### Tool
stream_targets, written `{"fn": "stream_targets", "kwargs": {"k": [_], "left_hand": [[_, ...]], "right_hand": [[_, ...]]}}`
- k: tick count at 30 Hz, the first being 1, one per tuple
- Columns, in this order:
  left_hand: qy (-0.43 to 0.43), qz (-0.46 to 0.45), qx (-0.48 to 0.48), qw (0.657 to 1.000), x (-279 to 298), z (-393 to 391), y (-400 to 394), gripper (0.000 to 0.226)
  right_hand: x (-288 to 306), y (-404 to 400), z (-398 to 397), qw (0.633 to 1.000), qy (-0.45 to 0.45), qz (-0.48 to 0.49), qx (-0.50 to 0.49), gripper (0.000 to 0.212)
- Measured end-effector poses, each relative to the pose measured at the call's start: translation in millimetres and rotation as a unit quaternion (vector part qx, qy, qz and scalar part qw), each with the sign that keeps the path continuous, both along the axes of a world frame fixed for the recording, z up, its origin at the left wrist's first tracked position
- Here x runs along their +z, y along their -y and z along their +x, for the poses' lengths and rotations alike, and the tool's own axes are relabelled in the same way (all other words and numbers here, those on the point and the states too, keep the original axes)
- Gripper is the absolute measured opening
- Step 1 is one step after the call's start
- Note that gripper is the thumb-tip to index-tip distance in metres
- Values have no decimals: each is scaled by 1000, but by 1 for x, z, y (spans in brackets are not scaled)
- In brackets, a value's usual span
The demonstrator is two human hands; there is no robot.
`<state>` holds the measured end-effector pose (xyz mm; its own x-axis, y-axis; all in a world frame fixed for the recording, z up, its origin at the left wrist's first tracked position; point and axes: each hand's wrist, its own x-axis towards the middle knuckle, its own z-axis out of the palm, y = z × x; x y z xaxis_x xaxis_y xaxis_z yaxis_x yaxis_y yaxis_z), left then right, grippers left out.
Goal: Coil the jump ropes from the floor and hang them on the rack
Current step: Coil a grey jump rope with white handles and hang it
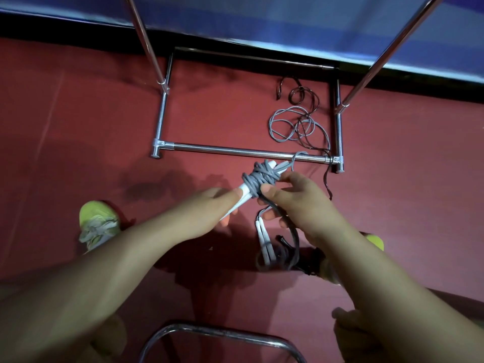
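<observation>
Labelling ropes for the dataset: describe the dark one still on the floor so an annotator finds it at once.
Start at the chrome rack base on the red floor. Inside its right end two loose ropes lie tangled. The dark rope is the thin, brownish-black one nearest the wall, trailing out over the front bar; the grey rope beside it is lighter and thicker.

- Dim, warm indoor light; the red floor (78,113) looks dull and dark.
- Glare streaks run along the chrome rack (235,150) bars.
- Soft dark shadows pool on the floor just in front of the rack's near bar.
- Forearms nearest the camera are blurred.
- Wide-angle bending splays the rack's uprights outward.
</observation>
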<state>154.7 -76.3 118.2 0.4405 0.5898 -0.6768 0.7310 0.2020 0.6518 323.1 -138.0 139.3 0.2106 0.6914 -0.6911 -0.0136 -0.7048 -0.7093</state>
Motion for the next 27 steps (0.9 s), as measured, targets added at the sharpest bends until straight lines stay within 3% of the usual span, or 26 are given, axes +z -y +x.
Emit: {"fn": "stream_targets", "kwargs": {"k": [3, 5, 9, 11, 15, 22, 25, 27], "left_hand": [[6, 9, 22, 1000, 0, 3, 1, 41], [10, -4, 30, 999, 2, 4, -1, 48], [24, 11, 51, 998, 5, 6, -2, 51], [29, 28, 69, 997, 4, 7, -2, 39], [6, 109, 45, 993, 3, 3, -4, 45], [-15, 173, 9, 985, 7, 2, 0, 32], [-34, 135, -22, 990, 6, 3, 0, 42], [3, 33, 10, 999, 6, 3, -2, 58]], "right_hand": [[1, 2, -2, 999, 21, 24, -15, 20], [2, 3, -3, 998, 27, 43, -31, 12], [3, 1, -2, 996, 48, 61, -45, 18], [4, 1, -3, 996, 30, 61, -57, 21], [6, 4, -9, 993, -73, 40, -83, 26], [3, 7, -14, 985, -106, 50, -125, 6], [3, 6, -13, 983, -92, 79, -137, 14], [3, 5, -11, 981, -86, 104, -135, 19]]}}
